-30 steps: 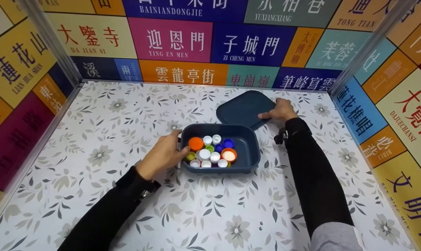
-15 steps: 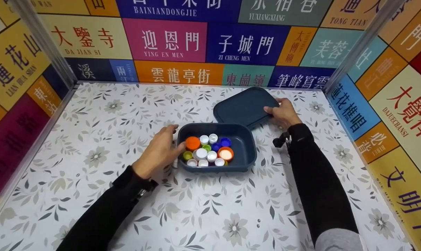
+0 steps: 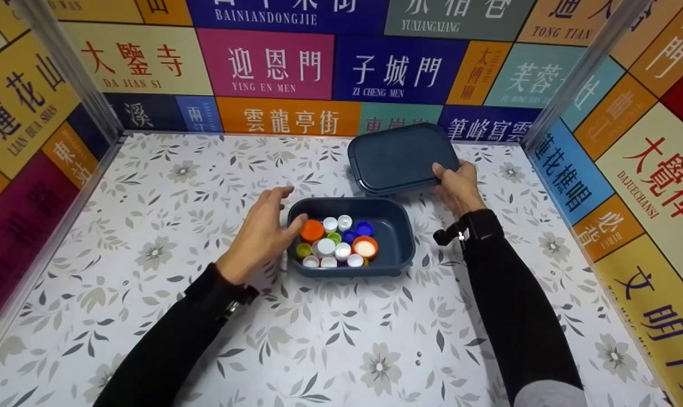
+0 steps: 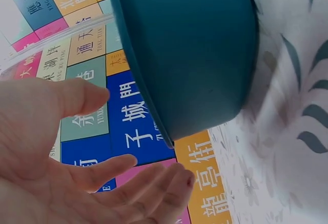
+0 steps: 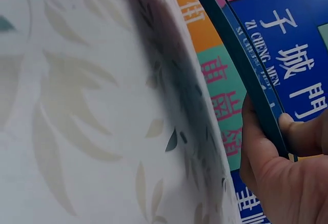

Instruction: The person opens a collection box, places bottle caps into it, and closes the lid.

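Note:
A dark blue rectangular container (image 3: 395, 240) stands on the table, with several bottle caps inside, among them an orange cap (image 3: 312, 230), a white cap (image 3: 325, 247) and a blue cap (image 3: 365, 228). Beside its left end is my left hand (image 3: 260, 232), fingers spread and apart from the wall in the left wrist view, where the container's side (image 4: 200, 55) shows. My right hand (image 3: 460, 183) pinches the right edge of the dark blue lid (image 3: 403, 155), thumb on top and fingers under. Lifted and tilted, the lid (image 5: 251, 75) is off the table in the right wrist view.
The table is covered with a white leaf-patterned cloth (image 3: 319, 339). Colourful panels with Chinese lettering form a back wall (image 3: 273, 62) and side walls. Metal posts (image 3: 567, 73) stand at the back corners.
My right hand has raised the lid from the table behind the container and tilted it. My left hand has come away from the container's left end.

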`<action>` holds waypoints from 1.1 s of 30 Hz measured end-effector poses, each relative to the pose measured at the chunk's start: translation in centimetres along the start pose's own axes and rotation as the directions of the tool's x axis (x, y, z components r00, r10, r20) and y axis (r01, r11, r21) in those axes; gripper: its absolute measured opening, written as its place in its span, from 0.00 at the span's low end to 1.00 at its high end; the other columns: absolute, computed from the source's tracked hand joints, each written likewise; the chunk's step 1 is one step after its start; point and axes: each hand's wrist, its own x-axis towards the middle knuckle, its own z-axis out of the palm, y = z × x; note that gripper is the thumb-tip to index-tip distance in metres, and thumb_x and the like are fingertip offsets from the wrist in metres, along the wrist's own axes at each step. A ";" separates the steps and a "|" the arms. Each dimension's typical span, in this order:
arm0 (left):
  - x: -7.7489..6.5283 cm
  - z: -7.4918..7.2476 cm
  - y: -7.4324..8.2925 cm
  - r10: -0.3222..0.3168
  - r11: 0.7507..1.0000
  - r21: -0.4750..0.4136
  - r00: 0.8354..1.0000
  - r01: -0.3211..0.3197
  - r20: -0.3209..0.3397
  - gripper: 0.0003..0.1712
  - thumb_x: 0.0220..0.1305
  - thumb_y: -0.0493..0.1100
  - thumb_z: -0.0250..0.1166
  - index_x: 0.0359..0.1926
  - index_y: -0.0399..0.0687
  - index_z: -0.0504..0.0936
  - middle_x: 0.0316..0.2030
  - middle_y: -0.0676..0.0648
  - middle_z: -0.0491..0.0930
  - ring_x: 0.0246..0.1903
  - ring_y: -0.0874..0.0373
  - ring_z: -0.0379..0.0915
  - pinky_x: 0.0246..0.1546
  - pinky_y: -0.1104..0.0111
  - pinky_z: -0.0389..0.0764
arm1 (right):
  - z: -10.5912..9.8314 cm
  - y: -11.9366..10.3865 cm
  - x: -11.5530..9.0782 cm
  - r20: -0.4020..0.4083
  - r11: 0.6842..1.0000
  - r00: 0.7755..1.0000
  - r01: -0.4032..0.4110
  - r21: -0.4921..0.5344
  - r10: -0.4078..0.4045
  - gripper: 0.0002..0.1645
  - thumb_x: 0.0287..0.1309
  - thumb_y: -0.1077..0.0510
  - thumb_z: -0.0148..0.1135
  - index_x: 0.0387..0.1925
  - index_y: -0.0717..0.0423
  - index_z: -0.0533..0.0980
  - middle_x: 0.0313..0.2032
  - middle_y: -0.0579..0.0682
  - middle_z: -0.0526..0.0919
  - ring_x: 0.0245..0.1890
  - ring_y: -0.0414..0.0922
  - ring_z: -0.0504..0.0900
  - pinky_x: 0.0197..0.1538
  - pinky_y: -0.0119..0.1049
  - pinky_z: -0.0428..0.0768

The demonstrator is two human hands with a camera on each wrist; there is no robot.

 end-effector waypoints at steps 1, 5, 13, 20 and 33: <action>0.1 0.0 0.1 0.007 1.000 -0.006 1.000 -0.007 -0.006 0.42 0.81 0.50 0.73 0.85 0.36 0.71 0.78 0.30 0.77 0.73 0.33 0.80 0.78 0.41 0.84 | -0.1 -0.2 -0.3 -0.011 1.000 1.000 -0.004 -0.016 0.004 0.49 0.86 0.54 0.65 0.92 0.58 0.50 0.86 0.62 0.65 0.73 0.52 0.81 0.78 0.41 0.86; 0.3 -0.1 0.7 0.023 0.999 -0.034 0.999 -0.023 -0.023 0.42 0.82 0.52 0.73 0.86 0.39 0.70 0.80 0.32 0.75 0.75 0.34 0.79 0.79 0.41 0.84 | -0.3 -1.1 -1.6 -0.023 1.000 1.000 0.015 0.001 -0.015 0.50 0.85 0.51 0.68 0.92 0.54 0.51 0.71 0.55 0.78 0.48 0.42 0.85 0.52 0.34 0.90; 0.8 0.1 1.7 0.063 0.992 -0.102 0.997 -0.068 -0.051 0.43 0.83 0.51 0.73 0.88 0.43 0.68 0.82 0.36 0.75 0.73 0.39 0.82 0.74 0.46 0.91 | -0.3 -2.2 -4.7 0.110 0.934 0.985 0.089 0.345 -0.135 0.41 0.85 0.69 0.59 0.87 0.64 0.51 0.84 0.68 0.72 0.74 0.55 0.87 0.67 0.35 0.95; 1.3 0.4 2.5 0.092 0.978 -0.187 0.995 -0.095 -0.024 0.43 0.84 0.50 0.73 0.88 0.38 0.67 0.76 0.35 0.81 0.66 0.41 0.90 0.67 0.47 0.95 | 0.5 -1.9 -7.7 0.174 0.907 0.967 0.100 0.409 -0.185 0.29 0.84 0.70 0.59 0.76 0.63 0.58 0.80 0.69 0.73 0.66 0.53 0.91 0.68 0.41 0.95; 1.9 0.8 2.4 0.092 0.971 -0.219 0.996 -0.092 -0.010 0.33 0.86 0.46 0.71 0.80 0.34 0.76 0.53 0.38 0.95 0.48 0.47 0.97 0.53 0.53 0.99 | 2.1 0.2 -11.6 0.251 0.922 0.945 0.103 0.374 -0.208 0.21 0.82 0.70 0.64 0.66 0.60 0.66 0.53 0.52 0.91 0.51 0.46 0.97 0.60 0.41 0.99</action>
